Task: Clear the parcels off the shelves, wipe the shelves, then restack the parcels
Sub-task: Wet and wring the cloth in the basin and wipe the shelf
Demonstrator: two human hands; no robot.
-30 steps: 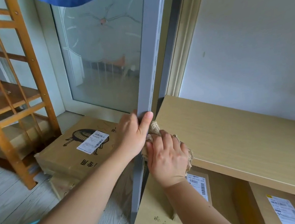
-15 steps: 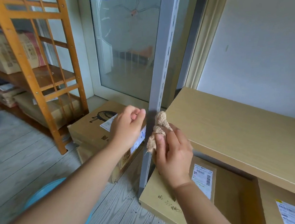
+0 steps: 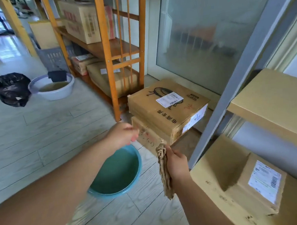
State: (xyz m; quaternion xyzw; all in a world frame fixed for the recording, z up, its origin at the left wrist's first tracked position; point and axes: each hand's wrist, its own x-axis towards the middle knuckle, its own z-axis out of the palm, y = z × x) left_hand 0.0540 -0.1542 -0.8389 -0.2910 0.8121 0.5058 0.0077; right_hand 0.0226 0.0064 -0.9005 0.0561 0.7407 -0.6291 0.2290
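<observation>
The tan cloth (image 3: 164, 172) hung bunched from the right hand (image 3: 177, 165), whose fingers curled round its upper end, its tail dangling past the wrist, just right of the teal basin (image 3: 132, 182) on the floor. The left hand (image 3: 122, 135) hovered above the basin, fingers loosely bent, holding nothing. Beyond it sat two stacked parcels (image 3: 167, 110); the top one bore a white shipping label and the characters 电商专用. To the right, a labelled parcel (image 3: 254, 183) lay on the lower shelf (image 3: 213, 160) beneath the bare upper shelf (image 3: 275, 97).
</observation>
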